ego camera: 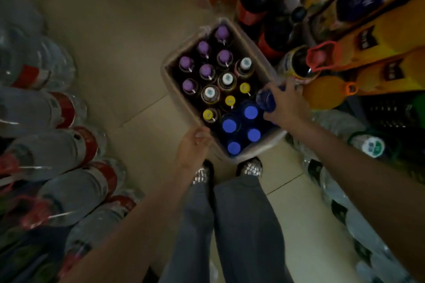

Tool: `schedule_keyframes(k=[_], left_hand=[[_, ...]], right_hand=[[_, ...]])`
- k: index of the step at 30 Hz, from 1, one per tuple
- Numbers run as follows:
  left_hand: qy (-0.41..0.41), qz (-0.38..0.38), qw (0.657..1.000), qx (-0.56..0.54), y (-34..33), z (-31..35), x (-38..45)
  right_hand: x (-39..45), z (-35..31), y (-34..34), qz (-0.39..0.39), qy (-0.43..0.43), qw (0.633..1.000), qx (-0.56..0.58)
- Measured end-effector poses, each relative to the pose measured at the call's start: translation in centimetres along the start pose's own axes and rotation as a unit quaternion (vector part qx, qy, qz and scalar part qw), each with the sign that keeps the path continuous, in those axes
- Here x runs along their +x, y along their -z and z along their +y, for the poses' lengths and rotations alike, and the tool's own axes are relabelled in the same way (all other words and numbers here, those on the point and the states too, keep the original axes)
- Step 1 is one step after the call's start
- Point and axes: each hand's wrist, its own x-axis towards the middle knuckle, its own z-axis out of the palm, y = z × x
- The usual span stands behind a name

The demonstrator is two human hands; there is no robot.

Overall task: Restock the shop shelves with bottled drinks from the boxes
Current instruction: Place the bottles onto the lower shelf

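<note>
A cardboard box point(171, 69) stands on the floor just ahead of the person's shoes, packed with upright bottles — purple caps point(203, 48) at 12 o'clock, white and yellow in the middle, blue caps point(251, 112) at 5 o'clock. The right hand point(284, 105) has its fingers wrapped round a blue bottle point(266, 100) at the box's 4 o'clock corner. The left hand point(193, 150) grips the near rim at 7 o'clock. Labels on the orange bottles point(377, 30) at right are too blurred to read.
</note>
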Motion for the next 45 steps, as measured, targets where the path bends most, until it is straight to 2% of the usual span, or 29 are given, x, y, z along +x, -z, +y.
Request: schedule_keyframes(k=[2, 3, 4, 5, 6, 8, 9, 11, 12, 13, 14, 15, 16, 17, 18, 19, 22, 25, 28, 31, 35, 37, 41, 45], left_hand=[[0.053, -0.009, 0.996, -0.068, -0.3, 2.1, -1.0], [0.083, -0.033, 0.991, -0.103, -0.5, 3.5, -1.7], [0.112, -0.069, 0.982, -0.137, -0.8, 5.1, -2.2], [0.136, -0.112, 0.969, -0.173, -0.9, 6.6, -2.6], [0.151, -0.155, 0.952, -0.217, -1.1, 8.0, -2.8], [0.127, -0.214, 0.922, -0.297, -1.5, 10.3, -3.0], [0.101, -0.224, 0.911, -0.332, -1.6, 11.0, -2.9], [0.055, -0.205, 0.89, -0.404, -1.6, 11.3, -2.2], [0.045, -0.177, 0.887, -0.425, -1.3, 11.1, -1.7], [0.045, -0.14, 0.891, -0.429, -0.8, 10.5, -1.1], [0.056, -0.098, 0.902, -0.416, -0.2, 9.7, -0.4], [0.071, -0.052, 0.917, -0.388, 0.5, 8.8, 0.2], [0.078, -0.015, 0.932, -0.352, 1.2, 7.7, 0.8], [0.077, 0.008, 0.945, -0.318, 1.9, 6.5, 1.2], [0.077, 0.019, 0.954, -0.29, 2.4, 5.4, 1.5], [0.083, 0.023, 0.959, -0.271, 2.6, 4.3, 1.6], [0.099, 0.033, 0.964, -0.244, 2.7, 1.1, 2.1], [0.097, 0.038, 0.966, -0.235, 2.3, -0.5, 3.1], [0.081, 0.013, 0.974, -0.212, 1.8, 0.0, 3.5], [0.081, -0.014, 0.966, -0.245, 0.9, 2.6, 1.2], [0.053, -0.071, 0.964, -0.251, 0.9, 8.7, -5.7], [0.02, -0.136, 0.963, -0.232, 1.8, 12.9, -10.6], [-0.063, -0.31, 0.933, -0.173, 4.3, 22.9, -21.5], [-0.116, -0.438, 0.883, -0.119, 4.0, 31.0, -33.6]], right_hand=[[-2.1, 0.2, 2.4, 0.07, -0.047, 0.987, 0.14], [-3.2, 0.4, 4.0, 0.096, -0.076, 0.962, 0.244], [-4.4, 0.5, 5.7, 0.105, -0.101, 0.918, 0.368], [-5.5, 0.5, 7.2, 0.084, -0.124, 0.856, 0.495], [-6.5, 0.3, 8.5, 0.036, -0.141, 0.788, 0.599], [-7.8, -0.5, 9.8, -0.094, -0.138, 0.685, 0.709], [-8.1, -1.1, 9.9, -0.16, -0.128, 0.646, 0.735], [-7.8, -2.3, 9.4, -0.251, -0.107, 0.616, 0.739], [-7.2, -2.8, 8.7, -0.271, -0.097, 0.625, 0.725], [-6.3, -3.2, 7.7, -0.276, -0.088, 0.65, 0.702], [-5.3, -3.4, 6.5, -0.26, -0.08, 0.71, 0.65], [-4.2, -3.2, 4.8, -0.22, -0.071, 0.798, 0.556], [-2.9, -2.7, 2.9, -0.167, -0.055, 0.888, 0.425], [-1.7, -2.2, 0.9, -0.124, -0.035, 0.95, 0.286], [-0.7, -1.8, -0.9, -0.104, -0.016, 0.979, 0.174], [0.3, -1.5, -2.6, -0.104, 0.0, 0.99, 0.1], [2.7, -2.0, -6.1, -0.132, 0.055, 0.989, -0.028], [4.6, -2.5, -8.0, -0.115, 0.059, 0.988, -0.079], [4.9, -2.2, -8.1, -0.058, 0.091, 0.99, -0.096], [2.8, -1.4, -5.0, -0.038, 0.09, 0.995, -0.026], [-5.1, -0.8, 5.7, 0.033, 0.067, 0.983, 0.165], [-11.4, 0.1, 13.3, 0.078, 0.068, 0.971, 0.217], [-26.0, 1.1, 30.8, 0.229, 0.079, 0.944, 0.224], [-42.0, 2.3, 45.1, 0.373, 0.112, 0.892, 0.231]])
